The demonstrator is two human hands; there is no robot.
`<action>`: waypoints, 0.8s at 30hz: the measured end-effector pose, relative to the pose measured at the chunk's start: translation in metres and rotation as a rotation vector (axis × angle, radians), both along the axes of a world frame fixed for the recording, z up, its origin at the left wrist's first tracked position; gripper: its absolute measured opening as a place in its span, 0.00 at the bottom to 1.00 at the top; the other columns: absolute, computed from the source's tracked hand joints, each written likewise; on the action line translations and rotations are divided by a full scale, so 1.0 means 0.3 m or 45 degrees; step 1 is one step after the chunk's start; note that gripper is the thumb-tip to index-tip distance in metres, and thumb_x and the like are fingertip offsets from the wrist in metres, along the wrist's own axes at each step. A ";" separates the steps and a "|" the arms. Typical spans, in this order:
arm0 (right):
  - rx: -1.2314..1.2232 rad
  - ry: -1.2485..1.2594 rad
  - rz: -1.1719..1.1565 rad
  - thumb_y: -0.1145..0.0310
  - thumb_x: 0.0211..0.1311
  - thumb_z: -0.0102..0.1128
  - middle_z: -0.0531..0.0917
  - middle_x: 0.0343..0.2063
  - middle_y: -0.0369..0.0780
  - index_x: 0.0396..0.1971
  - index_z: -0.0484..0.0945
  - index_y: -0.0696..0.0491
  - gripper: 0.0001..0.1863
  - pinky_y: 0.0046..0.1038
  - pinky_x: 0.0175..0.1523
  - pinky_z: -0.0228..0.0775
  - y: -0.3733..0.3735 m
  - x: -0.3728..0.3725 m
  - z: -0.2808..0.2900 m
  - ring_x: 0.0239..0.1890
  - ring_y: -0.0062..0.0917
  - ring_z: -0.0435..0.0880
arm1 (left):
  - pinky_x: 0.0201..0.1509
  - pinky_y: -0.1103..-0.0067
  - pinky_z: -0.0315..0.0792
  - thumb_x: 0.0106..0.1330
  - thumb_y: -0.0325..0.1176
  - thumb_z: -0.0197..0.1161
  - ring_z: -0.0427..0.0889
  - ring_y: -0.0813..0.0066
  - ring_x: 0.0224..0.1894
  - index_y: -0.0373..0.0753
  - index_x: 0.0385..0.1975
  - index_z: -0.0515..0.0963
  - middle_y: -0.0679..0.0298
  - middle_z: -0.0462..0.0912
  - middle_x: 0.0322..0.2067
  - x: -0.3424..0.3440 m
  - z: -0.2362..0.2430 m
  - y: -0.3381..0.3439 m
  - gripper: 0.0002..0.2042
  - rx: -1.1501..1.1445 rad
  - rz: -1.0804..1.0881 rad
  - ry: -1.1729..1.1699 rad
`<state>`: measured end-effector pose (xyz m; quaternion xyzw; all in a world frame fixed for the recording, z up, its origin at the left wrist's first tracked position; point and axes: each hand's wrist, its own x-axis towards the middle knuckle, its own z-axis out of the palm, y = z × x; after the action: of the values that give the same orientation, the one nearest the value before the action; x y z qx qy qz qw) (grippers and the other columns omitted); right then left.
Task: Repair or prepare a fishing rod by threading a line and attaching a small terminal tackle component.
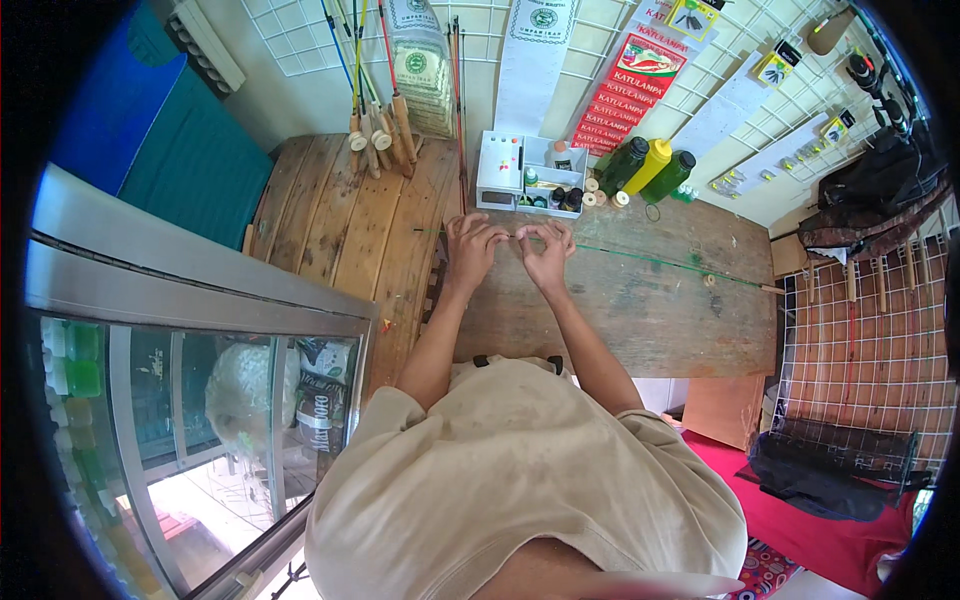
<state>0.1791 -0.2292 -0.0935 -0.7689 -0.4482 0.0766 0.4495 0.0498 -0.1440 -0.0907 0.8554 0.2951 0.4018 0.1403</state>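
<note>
A thin green fishing rod [640,256] lies across the wooden table from left to right, its short wooden handle [770,289] at the right end. Over its left part, my left hand [472,250] and my right hand [546,252] face each other, fingertips almost touching. Both hands are closed in a pinch. A tiny dark bit shows between the fingertips, too small to name. Where the rod passes the hands it is hidden, so I cannot tell whether the fingers grip it or something on it.
Behind the hands stands a white organizer box [505,165] with small bottles. Wooden spools [602,197] and green and yellow bottles [650,165] are beside it. Rods with wooden handles [380,135] lean at the back left. A glass-paned cabinet [200,310] flanks my left side.
</note>
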 end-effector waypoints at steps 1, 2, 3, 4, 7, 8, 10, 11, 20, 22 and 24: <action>0.004 0.009 -0.007 0.58 0.54 0.67 0.82 0.39 0.34 0.31 0.84 0.43 0.07 0.41 0.65 0.36 0.001 0.000 0.003 0.60 0.32 0.63 | 0.56 0.66 0.58 0.55 0.33 0.66 0.74 0.67 0.48 0.46 0.27 0.83 0.65 0.83 0.31 0.001 -0.001 0.000 0.02 0.000 0.012 -0.005; 0.007 0.018 -0.013 0.59 0.55 0.66 0.82 0.40 0.33 0.31 0.83 0.44 0.07 0.41 0.65 0.36 0.003 0.000 0.005 0.60 0.32 0.62 | 0.56 0.66 0.58 0.55 0.33 0.66 0.74 0.67 0.48 0.46 0.27 0.83 0.65 0.83 0.31 0.003 -0.002 0.000 0.02 0.001 0.010 -0.004; 0.008 0.020 -0.014 0.59 0.55 0.66 0.82 0.40 0.33 0.31 0.83 0.44 0.07 0.41 0.65 0.36 0.007 0.002 0.008 0.60 0.32 0.62 | 0.56 0.66 0.58 0.55 0.33 0.65 0.74 0.67 0.48 0.46 0.26 0.83 0.65 0.83 0.32 0.005 -0.004 -0.001 0.02 -0.031 0.025 -0.016; 0.021 -0.067 -0.001 0.60 0.55 0.66 0.82 0.40 0.33 0.32 0.83 0.45 0.07 0.41 0.65 0.36 0.009 0.008 0.009 0.62 0.32 0.61 | 0.56 0.67 0.57 0.55 0.32 0.65 0.74 0.67 0.48 0.47 0.26 0.83 0.64 0.83 0.32 0.010 0.000 -0.004 0.01 -0.066 0.037 -0.027; 0.028 -0.179 0.013 0.61 0.56 0.65 0.82 0.41 0.32 0.33 0.82 0.46 0.08 0.43 0.65 0.35 0.011 0.014 0.015 0.64 0.31 0.59 | 0.57 0.67 0.57 0.56 0.31 0.64 0.74 0.68 0.48 0.47 0.25 0.82 0.66 0.83 0.31 0.025 0.009 -0.015 0.01 -0.053 0.075 -0.018; 0.024 -0.207 0.016 0.61 0.56 0.64 0.82 0.41 0.32 0.33 0.82 0.47 0.08 0.44 0.66 0.35 0.011 0.012 0.020 0.65 0.31 0.58 | 0.57 0.67 0.57 0.56 0.31 0.64 0.74 0.68 0.48 0.47 0.25 0.82 0.66 0.83 0.31 0.026 0.011 -0.014 0.01 -0.055 0.075 -0.016; 0.022 -0.195 0.008 0.61 0.56 0.64 0.82 0.41 0.32 0.32 0.81 0.47 0.07 0.44 0.66 0.34 0.014 0.004 0.025 0.65 0.31 0.58 | 0.57 0.67 0.56 0.56 0.31 0.64 0.74 0.69 0.48 0.47 0.25 0.82 0.67 0.83 0.30 0.030 0.014 -0.012 0.01 -0.087 0.083 -0.029; 0.021 -0.186 0.000 0.62 0.57 0.64 0.82 0.41 0.32 0.32 0.81 0.47 0.07 0.45 0.66 0.34 0.015 0.002 0.026 0.66 0.31 0.57 | 0.57 0.67 0.56 0.56 0.31 0.64 0.74 0.69 0.48 0.47 0.25 0.82 0.67 0.83 0.30 0.032 0.015 -0.013 0.01 -0.090 0.082 -0.027; 0.073 -0.104 -0.012 0.66 0.53 0.62 0.81 0.39 0.33 0.28 0.79 0.44 0.02 0.47 0.63 0.36 0.028 -0.002 0.008 0.65 0.34 0.59 | 0.59 0.68 0.54 0.57 0.31 0.64 0.73 0.70 0.51 0.45 0.28 0.83 0.70 0.84 0.33 0.030 0.004 -0.013 0.02 -0.120 0.052 0.009; 0.098 -0.085 -0.026 0.67 0.53 0.62 0.81 0.39 0.33 0.28 0.79 0.44 0.02 0.47 0.63 0.37 0.033 0.002 0.007 0.65 0.34 0.59 | 0.59 0.67 0.54 0.58 0.31 0.64 0.72 0.70 0.51 0.45 0.28 0.83 0.70 0.84 0.33 0.030 0.000 -0.014 0.02 -0.130 0.040 0.010; 0.123 -0.067 -0.043 0.67 0.52 0.63 0.81 0.39 0.33 0.27 0.79 0.44 0.03 0.46 0.63 0.37 0.033 0.003 0.008 0.65 0.33 0.59 | 0.59 0.67 0.54 0.58 0.31 0.63 0.73 0.70 0.51 0.45 0.28 0.83 0.70 0.84 0.33 0.033 -0.007 -0.015 0.02 -0.145 0.043 0.010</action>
<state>0.1800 -0.2195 -0.0912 -0.7555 -0.4502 0.0270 0.4753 0.0596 -0.1486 -0.0927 0.8426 0.3324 0.3833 0.1809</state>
